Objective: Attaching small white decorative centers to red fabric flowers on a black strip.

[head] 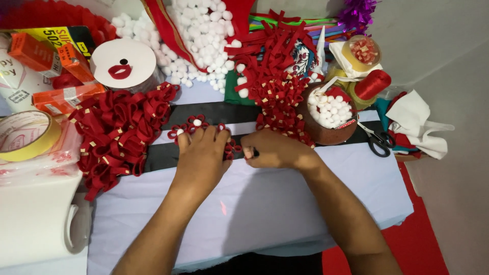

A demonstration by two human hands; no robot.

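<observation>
My left hand point(201, 153) covers most of the red ribbon flower point(198, 125), so only a few loops and two white pompoms show past my fingers point(183, 136). My right hand point(272, 149) curls over a small dark thing point(255, 152); too little pokes out to tell what it is. The tape roll point(23, 135) is cut by the left edge, and the white foam sheet point(33, 219) runs off the bottom corner. The scissors point(378, 138) lie half under white paper point(417, 125). The orange boxes point(51, 71) carry print too small to make out.
</observation>
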